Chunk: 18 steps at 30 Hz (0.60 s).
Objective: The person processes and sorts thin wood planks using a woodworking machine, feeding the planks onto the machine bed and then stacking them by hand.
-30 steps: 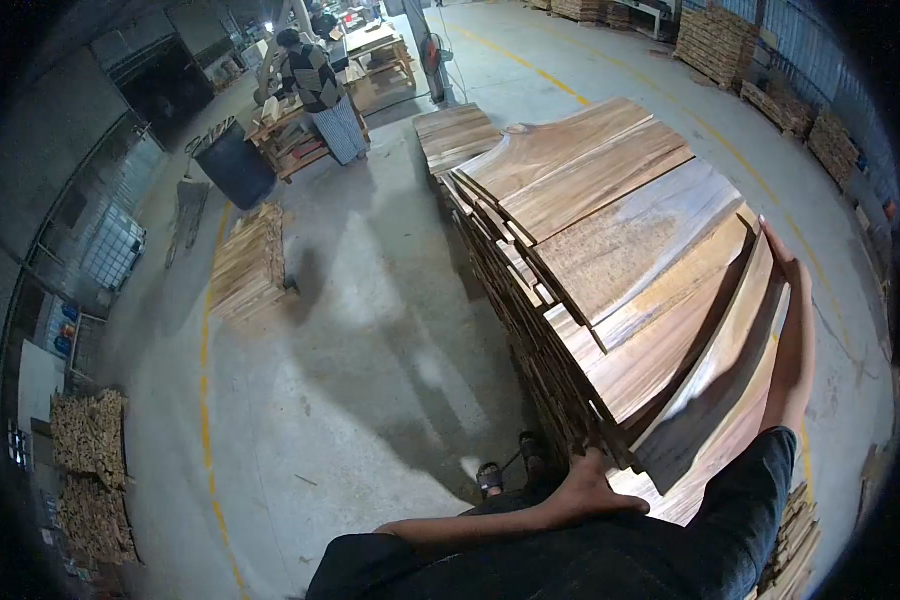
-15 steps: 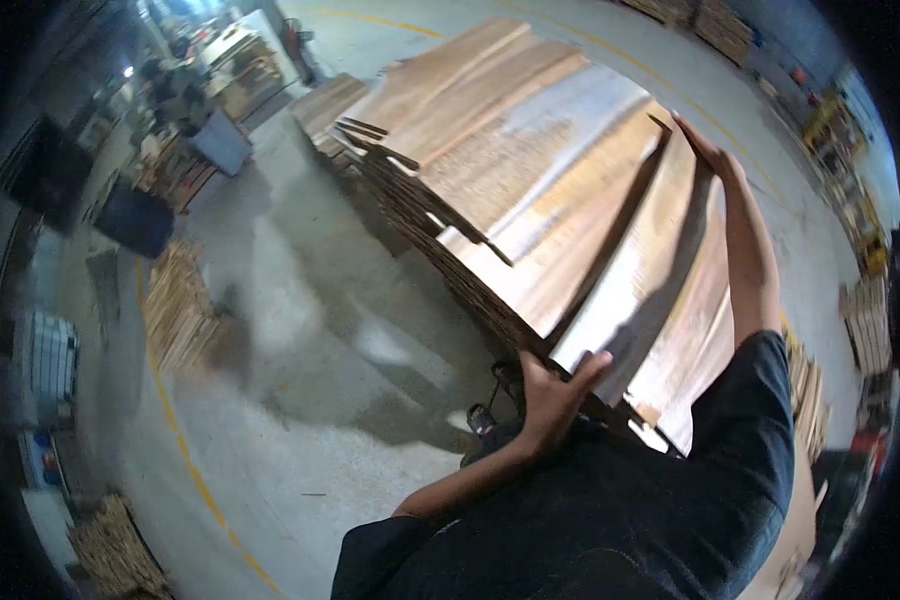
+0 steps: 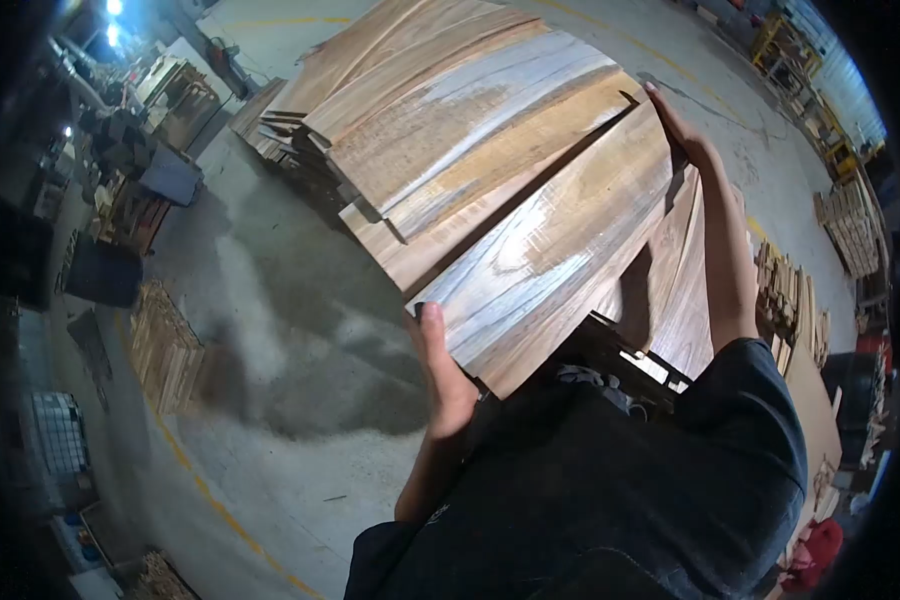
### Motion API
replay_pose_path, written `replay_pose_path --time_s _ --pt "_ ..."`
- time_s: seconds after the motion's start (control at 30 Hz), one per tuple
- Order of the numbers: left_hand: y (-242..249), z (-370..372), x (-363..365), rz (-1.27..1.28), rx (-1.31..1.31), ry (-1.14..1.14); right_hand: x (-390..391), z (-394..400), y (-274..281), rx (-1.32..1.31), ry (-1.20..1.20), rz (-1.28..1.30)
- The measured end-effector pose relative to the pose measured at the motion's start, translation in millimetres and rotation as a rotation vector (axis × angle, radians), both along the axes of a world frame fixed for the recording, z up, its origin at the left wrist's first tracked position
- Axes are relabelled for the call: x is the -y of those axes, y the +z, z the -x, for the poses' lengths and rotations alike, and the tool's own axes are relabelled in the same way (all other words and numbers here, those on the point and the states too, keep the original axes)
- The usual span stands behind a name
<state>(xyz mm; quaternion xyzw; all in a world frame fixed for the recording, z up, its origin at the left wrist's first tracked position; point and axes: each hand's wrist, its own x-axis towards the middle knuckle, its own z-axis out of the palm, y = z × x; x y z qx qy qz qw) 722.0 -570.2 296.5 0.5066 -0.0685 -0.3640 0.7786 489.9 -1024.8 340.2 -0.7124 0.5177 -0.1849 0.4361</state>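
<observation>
A wide wooden board (image 3: 555,235) with grey and brown grain lies between my two hands, above a stack of similar boards (image 3: 470,120). My left hand (image 3: 447,385) grips its near left end, thumb on the top face and the other fingers hidden underneath. At the far end, my right hand (image 3: 688,135) is wrapped round the board's corner, with its fingertips partly out of sight. A dark gap separates the held board from the boards to its left. More boards (image 3: 680,280) show below and to the right, beside my right forearm.
Bundled wood pieces stand on the floor at the left (image 3: 165,350), and a wood pile (image 3: 790,290) is at the right. Farther right is another stack (image 3: 850,225). A dark bin (image 3: 105,272) and machinery line the left side. Yellow lines (image 3: 205,490) mark the concrete floor.
The held board has turned so more of its broad face shows, and it has shifted left. My left hand has moved left with its near end; my right hand stays at the far end.
</observation>
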Motion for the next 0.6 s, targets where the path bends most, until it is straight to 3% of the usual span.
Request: replay_pose_path --time_s 0.1,0.17,0.23,0.3,0.37,0.43,0.57,0.6 --pt "-18 -3 -12 0.006 0.004 -0.028 -10 7 0 0.086 0.071 0.008" --pt "-24 -2 -19 0.006 0.04 -0.081 -24 0 17 0.06 0.082 -0.145" --pt "-26 4 -26 -0.055 -0.14 -0.065 -28 3 21 -0.005 0.059 -0.236" --pt "-12 7 -26 -0.054 -0.154 -0.106 -34 0 16 0.014 -0.023 0.159" --pt "-2 5 -20 -0.056 -0.171 -0.128 -23 -1 30 -0.07 0.02 0.068" --pt "1 4 -20 -0.015 -0.049 -0.178 -19 1 47 -0.431 0.012 -0.126" --pt "-14 -5 -27 -0.006 -0.169 -0.18 8 10 11 -0.403 -0.041 -0.05" --pt "-21 -5 -25 0.007 -0.166 -0.158 4 15 7 -0.207 -0.03 -0.106"
